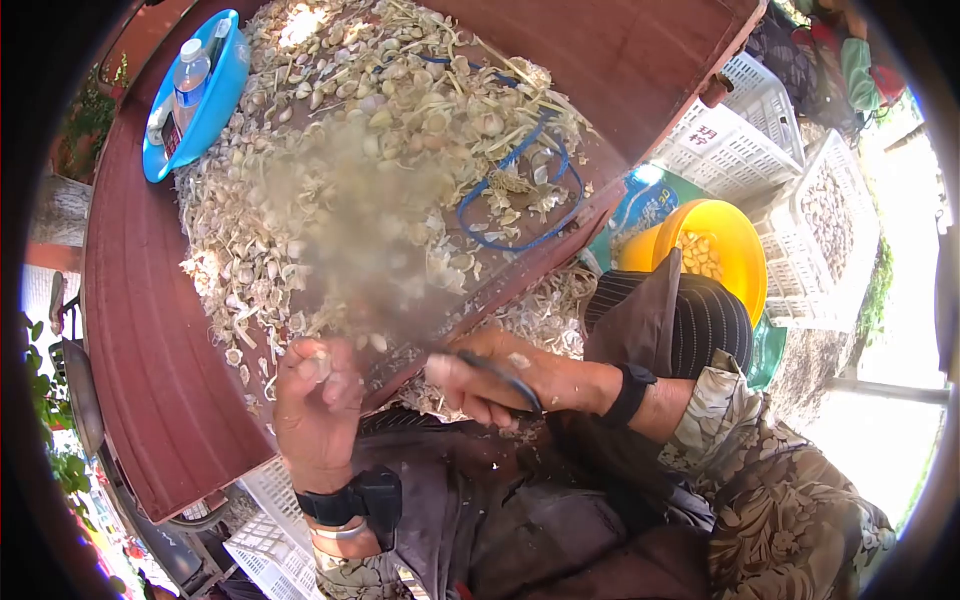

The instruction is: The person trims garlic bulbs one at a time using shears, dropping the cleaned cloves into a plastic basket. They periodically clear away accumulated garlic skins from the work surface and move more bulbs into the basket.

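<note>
My left hand (318,400) is raised at the edge of the garlic heap, fingers curled around a small pale garlic clove (321,364). Motion blurs its fingertips. To its right, my right hand (490,372) is closed on a dark, thin curved tool (505,382); its exact kind does not show. The two hands are apart. Beyond them, a heap of garlic cloves and papery skins (400,130) covers much of the reddish-brown tabletop (160,330). A blurred smudge hides the heap's middle.
A blue basin (236,75) with a plastic bottle (190,75) stands at the upper left. A blue cord (572,205) loops over the heap. Right of my knee, a yellow bucket (745,270) contains peeled cloves, near white crates (790,215). Another person (860,75) is at the upper right.
</note>
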A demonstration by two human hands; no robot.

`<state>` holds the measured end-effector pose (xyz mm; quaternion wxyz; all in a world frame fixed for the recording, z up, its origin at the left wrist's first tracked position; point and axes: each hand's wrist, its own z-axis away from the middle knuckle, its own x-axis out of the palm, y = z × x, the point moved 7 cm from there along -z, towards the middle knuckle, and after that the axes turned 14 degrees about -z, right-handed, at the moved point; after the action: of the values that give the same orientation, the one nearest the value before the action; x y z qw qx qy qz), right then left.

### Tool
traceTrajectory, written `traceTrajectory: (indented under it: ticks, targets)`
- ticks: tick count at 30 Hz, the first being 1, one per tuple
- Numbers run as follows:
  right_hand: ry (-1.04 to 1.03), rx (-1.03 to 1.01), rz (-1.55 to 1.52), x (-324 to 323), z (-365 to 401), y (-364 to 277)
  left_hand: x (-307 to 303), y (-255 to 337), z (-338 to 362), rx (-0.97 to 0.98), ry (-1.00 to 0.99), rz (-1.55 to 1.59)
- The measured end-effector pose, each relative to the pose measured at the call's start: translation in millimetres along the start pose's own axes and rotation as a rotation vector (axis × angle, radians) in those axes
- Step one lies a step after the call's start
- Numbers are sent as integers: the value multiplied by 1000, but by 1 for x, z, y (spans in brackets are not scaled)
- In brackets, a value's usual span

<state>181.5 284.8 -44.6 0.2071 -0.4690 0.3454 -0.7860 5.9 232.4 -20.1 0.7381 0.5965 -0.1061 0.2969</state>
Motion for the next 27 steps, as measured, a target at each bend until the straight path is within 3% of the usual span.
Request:
traceTrajectory:
  ticks: [1, 4, 7, 10, 13, 16, 17, 21, 24, 27]
  targets:
    - [29, -56, -40, -6, -3, -4, -1, 7, -7, 24, -36, 11]
    - [84, -221, -125, -23, -3, -24, -22, 39, -30, 93, 364, -352]
    - [37, -244, -63, -21, -3, -29, -62, 61, -82, 94, 387, -898]
    - [70, -207, -25, -17, -3, -30, -87, 67, -140, 304, 608, -1866]
    - [100, -203, -13, -22, -6, -30, -95, 60, -170, 473, 468, -2089]
    - [138, -219, 1, -27, -7, -30, -74, 62, -166, 461, 390, -2096]
    - [148, -218, 2, -28, -8, -28, -66, 65, -155, 266, 477, -2096]
    - [108, -305, 47, -28, -6, -35, -75, 60, -119, 116, 419, -1076]
    - [188, -356, 281, -34, -7, -33, -62, 63, -84, 109, 368, -827]
    - [350, -553, 841, -34, -5, -35, -24, 56, -53, 113, 317, -821]
